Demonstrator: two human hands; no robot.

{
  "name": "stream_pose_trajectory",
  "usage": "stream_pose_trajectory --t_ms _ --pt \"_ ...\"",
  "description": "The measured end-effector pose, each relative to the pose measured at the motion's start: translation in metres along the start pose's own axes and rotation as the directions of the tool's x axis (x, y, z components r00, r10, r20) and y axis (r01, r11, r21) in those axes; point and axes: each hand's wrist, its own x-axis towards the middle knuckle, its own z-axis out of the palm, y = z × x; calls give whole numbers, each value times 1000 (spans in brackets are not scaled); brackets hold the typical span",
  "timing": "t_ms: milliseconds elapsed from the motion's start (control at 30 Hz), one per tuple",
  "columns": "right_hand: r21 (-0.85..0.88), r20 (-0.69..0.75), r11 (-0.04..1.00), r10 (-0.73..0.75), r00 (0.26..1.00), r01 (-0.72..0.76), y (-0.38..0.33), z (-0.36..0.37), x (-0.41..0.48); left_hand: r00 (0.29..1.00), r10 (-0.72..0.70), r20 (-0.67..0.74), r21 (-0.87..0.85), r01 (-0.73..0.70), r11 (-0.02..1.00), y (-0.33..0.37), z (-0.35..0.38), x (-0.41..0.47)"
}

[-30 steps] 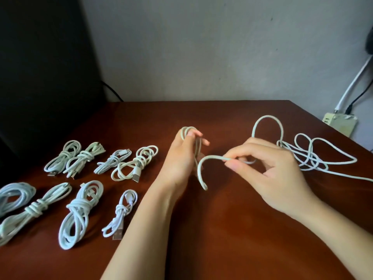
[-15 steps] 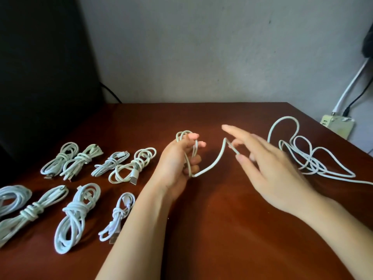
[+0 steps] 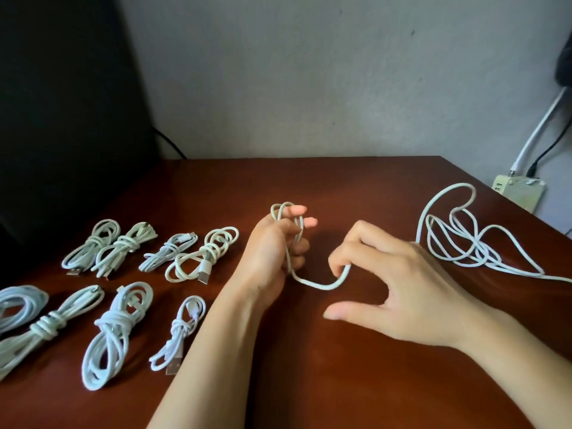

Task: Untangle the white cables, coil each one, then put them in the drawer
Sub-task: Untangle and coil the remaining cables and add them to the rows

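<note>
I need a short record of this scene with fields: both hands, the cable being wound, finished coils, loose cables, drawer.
left hand: holds the partly wound cable, loops round its fingers
right hand: index finger hooked round that cable's tail
coiled cables: eight bundles in view, left side of the table
loose cables: one heap, on the right; number unclear
drawer: not in view

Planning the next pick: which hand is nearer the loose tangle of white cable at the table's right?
Right. The right hand sits just left of the loose tangle; the left hand is farther left, gripping a half-wound cable.
</note>
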Motion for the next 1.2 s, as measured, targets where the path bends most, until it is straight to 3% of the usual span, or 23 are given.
stream_pose_trajectory --t_ms 267,400,567,867,1067,1200 --pt "44 -150 996 -68 986 75 1 8 0 996 10 89 80 -17 997 0 1 -5" --pt "55 -220 990 138 966 -129 5 -1 0 987 40 156 24 -44 999 2 4 -8" --pt "177 -178 930 352 919 -322 14 -2 1 962 49 270 14 -55 998 3 9 -15" --pt "220 -382 963 230 895 -154 12 2 4 850 -138 508 335 -47 941 -10 18 -22" --pt "385 -414 887 413 811 -255 8 -1 6 730 -210 651 251 54 967 -7 20 -27" --pt "493 -390 820 506 769 -290 10 1 6 713 -236 660 226 110 968 -10 20 -25"
